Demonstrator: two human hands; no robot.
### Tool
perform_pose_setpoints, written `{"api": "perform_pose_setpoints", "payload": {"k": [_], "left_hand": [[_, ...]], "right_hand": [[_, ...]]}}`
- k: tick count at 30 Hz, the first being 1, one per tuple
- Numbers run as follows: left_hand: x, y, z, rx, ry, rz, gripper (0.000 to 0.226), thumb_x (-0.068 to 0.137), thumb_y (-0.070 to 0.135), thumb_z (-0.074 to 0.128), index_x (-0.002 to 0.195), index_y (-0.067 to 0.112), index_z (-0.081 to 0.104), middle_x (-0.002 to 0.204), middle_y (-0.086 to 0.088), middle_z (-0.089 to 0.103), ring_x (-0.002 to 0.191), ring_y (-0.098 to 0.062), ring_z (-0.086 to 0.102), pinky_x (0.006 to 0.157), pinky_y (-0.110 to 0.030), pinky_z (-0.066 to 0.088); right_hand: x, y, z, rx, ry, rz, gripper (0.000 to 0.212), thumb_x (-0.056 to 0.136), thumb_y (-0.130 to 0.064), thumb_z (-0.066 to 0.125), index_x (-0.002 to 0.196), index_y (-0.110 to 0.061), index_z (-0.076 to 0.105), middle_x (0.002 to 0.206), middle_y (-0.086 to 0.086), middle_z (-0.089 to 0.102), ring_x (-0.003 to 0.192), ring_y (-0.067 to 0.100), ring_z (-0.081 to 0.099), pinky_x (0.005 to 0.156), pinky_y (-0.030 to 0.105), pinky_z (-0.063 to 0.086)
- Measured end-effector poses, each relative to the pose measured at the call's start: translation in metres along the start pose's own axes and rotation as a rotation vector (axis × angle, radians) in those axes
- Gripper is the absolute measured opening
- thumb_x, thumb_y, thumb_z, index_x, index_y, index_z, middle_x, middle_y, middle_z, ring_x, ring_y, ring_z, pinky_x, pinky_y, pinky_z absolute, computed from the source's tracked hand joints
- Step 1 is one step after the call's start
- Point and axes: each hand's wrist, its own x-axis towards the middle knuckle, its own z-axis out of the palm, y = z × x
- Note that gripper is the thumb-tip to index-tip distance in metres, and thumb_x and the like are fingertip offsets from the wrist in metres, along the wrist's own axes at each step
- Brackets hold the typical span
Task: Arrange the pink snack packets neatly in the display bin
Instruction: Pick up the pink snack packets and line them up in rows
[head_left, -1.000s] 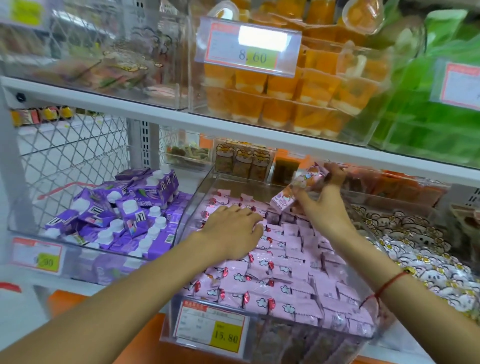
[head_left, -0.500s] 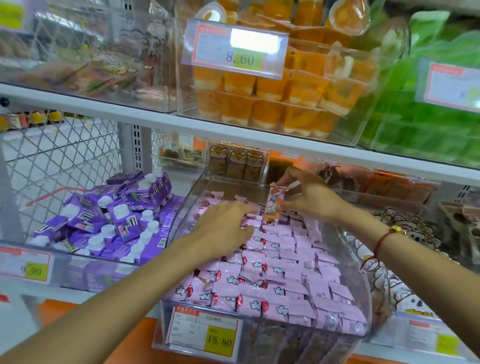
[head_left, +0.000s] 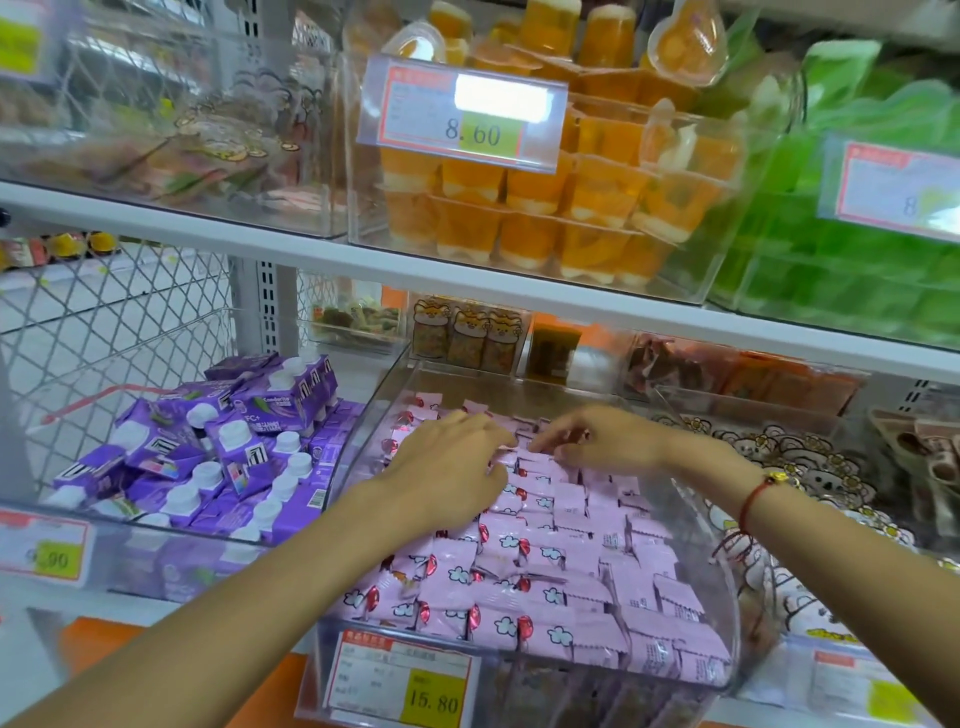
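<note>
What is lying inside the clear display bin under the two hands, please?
Rows of pink snack packets fill the clear display bin. The left hand and right hand cover the packets beneath them.

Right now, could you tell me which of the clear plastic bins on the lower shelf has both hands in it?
The middle clear bin, holding pink snack packets and tagged 15.80; the purple-carton bin and cartoon-packet bin beside it are untouched.

we see glossy crinkly pink packets, clear shiny plastic bin, smooth purple cartons, white wire mesh, paper price tag
</note>
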Motion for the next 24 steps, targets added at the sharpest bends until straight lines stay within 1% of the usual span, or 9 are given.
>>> {"api": "perform_pose_setpoints", "payload": {"k": [3,5,7,9,13,15,19,22,24], "left_hand": [[0.003,-0.003,0.006,0.063,-0.046,0.067,0.043,0.101,0.032,0.034,0.142,0.027,0.040,0.150,0.005,0.035,0.134,-0.017,0.032,0.104,-0.030,0.025],[0.003,-0.004,0.009,0.061,-0.103,0.061,0.043,0.102,0.034,0.027,0.144,0.027,0.038,0.152,0.005,0.033,0.135,-0.018,0.031,0.107,-0.031,0.023],[0.003,-0.005,0.011,0.046,-0.137,0.050,0.043,0.103,0.034,0.023,0.142,0.027,0.040,0.149,0.005,0.038,0.131,-0.018,0.037,0.107,-0.033,0.026],[0.003,-0.005,0.012,0.037,-0.139,0.047,0.043,0.103,0.034,0.023,0.140,0.026,0.042,0.146,0.006,0.041,0.127,-0.017,0.040,0.105,-0.032,0.028],[0.002,-0.005,0.013,0.034,-0.124,0.042,0.044,0.102,0.034,0.023,0.143,0.028,0.036,0.141,0.005,0.045,0.123,-0.018,0.042,0.099,-0.031,0.030],[0.001,-0.006,0.014,0.037,-0.117,0.044,0.044,0.102,0.035,0.022,0.145,0.029,0.032,0.138,0.004,0.046,0.120,-0.018,0.042,0.096,-0.031,0.030],[0.003,-0.008,0.016,0.044,-0.156,0.021,0.045,0.102,0.036,0.020,0.144,0.029,0.035,0.144,0.006,0.040,0.127,-0.017,0.035,0.103,-0.033,0.027],[0.004,-0.008,0.016,0.048,-0.181,0.013,0.045,0.102,0.036,0.020,0.144,0.029,0.035,0.145,0.006,0.038,0.128,-0.017,0.033,0.105,-0.035,0.026],[0.004,-0.008,0.015,0.050,-0.193,0.013,0.046,0.102,0.037,0.019,0.144,0.029,0.035,0.145,0.006,0.038,0.128,-0.017,0.032,0.105,-0.035,0.026]], "right_hand": [[0.004,0.006,-0.005,0.044,0.230,0.033,0.025,0.093,-0.008,0.053,0.115,-0.016,0.064,0.119,0.002,0.064,0.092,0.006,0.055,0.081,0.017,0.043],[0.011,0.005,-0.002,0.010,0.297,0.060,0.020,0.092,-0.013,0.057,0.109,-0.015,0.067,0.114,0.003,0.066,0.090,0.011,0.058,0.079,0.022,0.048],[0.021,0.002,0.005,-0.070,0.272,0.077,0.016,0.091,-0.020,0.060,0.104,-0.016,0.069,0.107,0.002,0.068,0.082,0.011,0.059,0.072,0.022,0.049],[0.030,-0.002,0.014,-0.144,0.211,0.114,0.017,0.091,-0.027,0.060,0.101,-0.017,0.069,0.095,0.001,0.067,0.070,0.008,0.055,0.060,0.018,0.041],[0.041,-0.004,0.021,-0.212,0.156,0.172,0.019,0.091,-0.031,0.059,0.091,-0.013,0.066,0.072,-0.001,0.061,0.061,0.009,0.055,0.052,0.018,0.038],[0.041,-0.004,0.018,-0.180,0.164,0.152,0.018,0.089,-0.028,0.062,0.094,-0.012,0.067,0.074,-0.001,0.061,0.060,0.008,0.052,0.051,0.017,0.035],[0.036,0.000,0.015,-0.084,0.221,0.095,0.017,0.088,-0.023,0.064,0.092,-0.009,0.072,0.084,0.003,0.068,0.060,0.005,0.053,0.051,0.015,0.037],[0.034,0.000,0.018,-0.060,0.341,0.059,0.015,0.093,-0.020,0.057,0.091,-0.010,0.067,0.092,0.008,0.069,0.069,0.012,0.057,0.058,0.018,0.041],[0.031,-0.005,0.016,-0.001,0.484,0.013,0.011,0.095,-0.015,0.051,0.093,-0.010,0.061,0.096,0.012,0.066,0.075,0.018,0.058,0.066,0.025,0.046]]}}
